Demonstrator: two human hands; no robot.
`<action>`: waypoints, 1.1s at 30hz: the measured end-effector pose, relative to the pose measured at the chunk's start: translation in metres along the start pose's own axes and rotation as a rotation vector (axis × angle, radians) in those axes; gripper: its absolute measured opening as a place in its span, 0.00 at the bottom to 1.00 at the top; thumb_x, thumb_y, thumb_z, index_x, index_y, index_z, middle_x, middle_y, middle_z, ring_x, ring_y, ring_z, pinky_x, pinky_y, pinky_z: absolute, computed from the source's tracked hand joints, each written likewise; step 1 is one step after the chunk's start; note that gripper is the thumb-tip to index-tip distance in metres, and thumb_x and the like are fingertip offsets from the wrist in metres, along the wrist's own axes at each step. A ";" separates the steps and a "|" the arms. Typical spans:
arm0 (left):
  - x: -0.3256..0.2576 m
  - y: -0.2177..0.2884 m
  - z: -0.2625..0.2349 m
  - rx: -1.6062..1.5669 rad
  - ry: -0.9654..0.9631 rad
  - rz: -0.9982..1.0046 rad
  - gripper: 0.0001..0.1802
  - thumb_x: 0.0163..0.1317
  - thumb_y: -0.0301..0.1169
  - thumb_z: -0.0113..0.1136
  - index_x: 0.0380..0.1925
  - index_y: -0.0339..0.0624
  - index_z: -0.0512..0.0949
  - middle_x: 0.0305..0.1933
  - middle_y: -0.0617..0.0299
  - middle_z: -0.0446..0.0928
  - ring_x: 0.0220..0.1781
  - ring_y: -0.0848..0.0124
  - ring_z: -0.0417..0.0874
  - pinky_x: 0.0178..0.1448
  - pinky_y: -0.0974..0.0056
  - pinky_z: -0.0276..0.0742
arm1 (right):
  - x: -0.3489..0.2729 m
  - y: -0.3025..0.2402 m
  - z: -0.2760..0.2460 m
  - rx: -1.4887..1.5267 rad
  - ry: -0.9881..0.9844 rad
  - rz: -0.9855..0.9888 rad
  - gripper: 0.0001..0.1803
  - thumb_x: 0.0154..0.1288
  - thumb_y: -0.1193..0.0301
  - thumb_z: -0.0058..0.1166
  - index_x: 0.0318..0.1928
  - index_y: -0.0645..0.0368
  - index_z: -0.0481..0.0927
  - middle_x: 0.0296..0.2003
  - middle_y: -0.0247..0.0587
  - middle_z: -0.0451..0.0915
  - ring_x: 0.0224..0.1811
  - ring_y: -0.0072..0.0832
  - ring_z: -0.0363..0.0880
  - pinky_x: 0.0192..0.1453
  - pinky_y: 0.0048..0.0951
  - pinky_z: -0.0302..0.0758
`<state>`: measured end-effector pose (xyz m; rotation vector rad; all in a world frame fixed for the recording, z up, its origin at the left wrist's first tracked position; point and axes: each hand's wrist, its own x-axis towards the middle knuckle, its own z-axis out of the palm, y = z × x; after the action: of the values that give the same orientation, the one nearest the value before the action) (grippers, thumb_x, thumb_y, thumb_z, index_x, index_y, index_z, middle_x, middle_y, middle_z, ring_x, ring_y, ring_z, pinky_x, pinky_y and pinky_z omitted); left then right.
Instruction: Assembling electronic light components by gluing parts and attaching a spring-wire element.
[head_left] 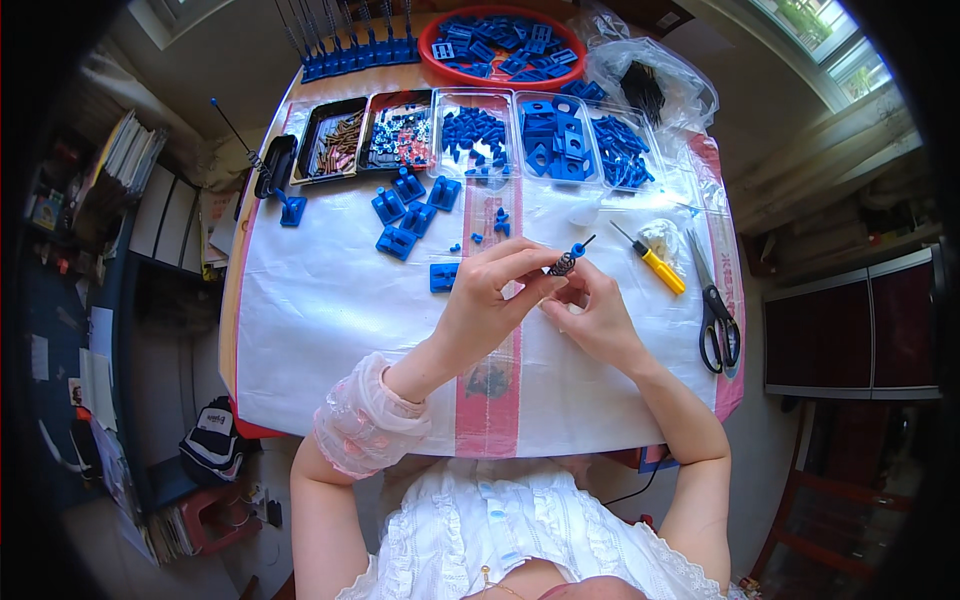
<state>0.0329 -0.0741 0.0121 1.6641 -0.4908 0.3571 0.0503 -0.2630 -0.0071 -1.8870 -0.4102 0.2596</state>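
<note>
Over the middle of the table, my left hand (492,290) pinches a dark coil spring (562,265) between thumb and fingers. A small blue plastic piece sits at the spring's upper end, and a thin dark rod (589,240) sticks out beyond it. Close beside it, my right hand (597,318) has its thumb and fingers pressed together; what they hold, if anything, is hidden. Partly behind my left hand lies a blue plastic base (443,278). Several similar blue bases (397,242) lie farther off, with small blue parts (501,222) to their right.
Along the back stand trays of brass-coloured screws (340,140), small metal parts (398,137) and blue pieces (473,130). Behind them are a red basin (503,84) and a blue rack with springs (358,60). A yellow-handled screwdriver (660,270) and black-handled scissors (717,325) lie right.
</note>
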 end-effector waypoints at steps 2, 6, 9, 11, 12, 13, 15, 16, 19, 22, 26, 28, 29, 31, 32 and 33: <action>0.000 0.000 -0.001 0.002 0.003 0.007 0.15 0.57 0.17 0.71 0.46 0.33 0.85 0.41 0.57 0.84 0.39 0.70 0.87 0.42 0.69 0.84 | 0.000 0.002 -0.007 0.039 -0.062 0.027 0.10 0.63 0.78 0.62 0.39 0.63 0.73 0.31 0.36 0.82 0.34 0.17 0.81 0.39 0.22 0.78; 0.000 -0.002 -0.001 0.022 0.000 0.014 0.14 0.58 0.17 0.71 0.45 0.33 0.85 0.41 0.57 0.84 0.39 0.70 0.87 0.42 0.69 0.85 | 0.004 0.008 -0.029 0.249 -0.193 0.204 0.09 0.64 0.77 0.62 0.40 0.62 0.75 0.33 0.32 0.82 0.35 0.16 0.81 0.37 0.19 0.75; 0.000 -0.003 -0.002 0.018 -0.001 0.006 0.14 0.58 0.17 0.70 0.45 0.33 0.85 0.41 0.57 0.84 0.39 0.70 0.87 0.42 0.69 0.85 | 0.004 -0.001 -0.031 0.308 -0.211 0.270 0.09 0.64 0.77 0.63 0.41 0.61 0.75 0.33 0.32 0.82 0.35 0.15 0.80 0.36 0.19 0.74; 0.000 -0.004 -0.001 0.015 0.001 0.002 0.14 0.58 0.17 0.70 0.45 0.33 0.85 0.41 0.57 0.84 0.38 0.71 0.88 0.41 0.69 0.85 | 0.003 0.000 -0.030 0.246 -0.198 0.242 0.09 0.63 0.77 0.64 0.40 0.62 0.76 0.33 0.33 0.82 0.34 0.15 0.80 0.36 0.20 0.74; -0.001 -0.004 -0.001 0.014 0.003 0.000 0.14 0.58 0.17 0.70 0.45 0.33 0.85 0.41 0.57 0.84 0.38 0.71 0.88 0.41 0.69 0.85 | 0.002 0.005 -0.029 0.184 -0.188 0.215 0.08 0.62 0.77 0.64 0.39 0.62 0.77 0.33 0.34 0.82 0.34 0.16 0.80 0.36 0.20 0.75; -0.001 -0.005 -0.001 0.015 0.005 -0.002 0.14 0.58 0.17 0.70 0.45 0.34 0.85 0.41 0.57 0.84 0.38 0.71 0.88 0.41 0.69 0.85 | 0.001 0.008 -0.028 0.123 -0.179 0.187 0.08 0.62 0.77 0.65 0.38 0.63 0.78 0.33 0.35 0.83 0.34 0.17 0.80 0.36 0.20 0.75; -0.001 -0.006 -0.001 0.027 0.006 0.008 0.14 0.58 0.17 0.70 0.45 0.33 0.85 0.41 0.57 0.84 0.39 0.71 0.88 0.41 0.69 0.85 | 0.000 0.007 -0.025 -0.100 -0.110 0.067 0.07 0.60 0.78 0.65 0.35 0.64 0.79 0.33 0.37 0.83 0.33 0.22 0.81 0.37 0.23 0.76; -0.001 -0.006 -0.001 0.032 0.006 0.014 0.14 0.58 0.17 0.71 0.45 0.33 0.85 0.41 0.57 0.84 0.39 0.71 0.88 0.41 0.69 0.85 | -0.001 0.005 -0.023 -0.212 -0.075 0.007 0.06 0.59 0.78 0.66 0.34 0.64 0.80 0.33 0.38 0.82 0.33 0.24 0.82 0.37 0.24 0.77; -0.002 -0.006 -0.001 0.030 0.011 0.005 0.14 0.58 0.17 0.71 0.45 0.33 0.85 0.42 0.57 0.85 0.39 0.71 0.88 0.41 0.69 0.85 | -0.001 -0.005 -0.019 -0.319 -0.012 -0.113 0.06 0.57 0.79 0.67 0.31 0.66 0.81 0.33 0.42 0.80 0.34 0.32 0.83 0.39 0.29 0.79; -0.001 -0.007 0.000 0.014 0.011 0.011 0.14 0.58 0.17 0.71 0.45 0.33 0.85 0.42 0.57 0.85 0.39 0.70 0.88 0.42 0.69 0.85 | -0.002 0.004 -0.014 -0.342 0.050 -0.198 0.06 0.57 0.79 0.66 0.32 0.66 0.80 0.33 0.43 0.77 0.35 0.36 0.83 0.39 0.34 0.80; -0.001 -0.005 -0.001 0.025 0.006 0.011 0.14 0.58 0.17 0.71 0.45 0.33 0.85 0.42 0.56 0.85 0.39 0.70 0.88 0.42 0.69 0.85 | -0.005 0.005 -0.011 -0.462 0.091 -0.283 0.06 0.58 0.80 0.65 0.34 0.67 0.80 0.36 0.45 0.77 0.35 0.41 0.83 0.39 0.38 0.80; -0.001 -0.003 0.000 0.040 0.005 0.023 0.14 0.57 0.17 0.71 0.45 0.33 0.85 0.42 0.56 0.85 0.39 0.70 0.88 0.42 0.69 0.85 | -0.007 0.002 -0.007 -0.489 0.131 -0.286 0.06 0.58 0.81 0.64 0.35 0.67 0.80 0.37 0.46 0.76 0.36 0.44 0.83 0.39 0.39 0.80; -0.001 -0.003 -0.001 0.041 0.004 0.023 0.14 0.57 0.17 0.71 0.45 0.33 0.85 0.42 0.56 0.85 0.39 0.70 0.88 0.42 0.69 0.85 | -0.008 0.002 -0.007 -0.493 0.131 -0.284 0.06 0.59 0.81 0.64 0.35 0.67 0.80 0.38 0.47 0.76 0.36 0.44 0.83 0.39 0.40 0.80; -0.002 -0.003 -0.001 0.042 0.002 0.024 0.14 0.57 0.17 0.71 0.45 0.33 0.85 0.42 0.56 0.85 0.39 0.70 0.88 0.41 0.69 0.85 | -0.009 0.004 -0.006 -0.503 0.130 -0.279 0.05 0.59 0.81 0.63 0.35 0.67 0.79 0.38 0.47 0.76 0.37 0.46 0.83 0.39 0.41 0.79; -0.002 -0.004 0.000 0.042 0.003 0.023 0.14 0.57 0.17 0.71 0.45 0.33 0.85 0.42 0.56 0.85 0.39 0.70 0.88 0.41 0.69 0.85 | -0.009 0.006 -0.006 -0.501 0.135 -0.292 0.05 0.59 0.81 0.63 0.35 0.67 0.79 0.38 0.47 0.76 0.37 0.45 0.82 0.39 0.41 0.79; -0.002 -0.004 0.000 0.043 0.005 0.021 0.14 0.57 0.17 0.71 0.45 0.33 0.85 0.42 0.56 0.84 0.39 0.70 0.88 0.41 0.69 0.85 | -0.008 0.008 -0.005 -0.498 0.139 -0.304 0.05 0.60 0.81 0.63 0.35 0.66 0.79 0.38 0.47 0.76 0.36 0.45 0.82 0.39 0.41 0.79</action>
<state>0.0332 -0.0736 0.0071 1.7000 -0.5006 0.3895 0.0462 -0.2732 -0.0127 -2.2713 -0.7060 -0.1966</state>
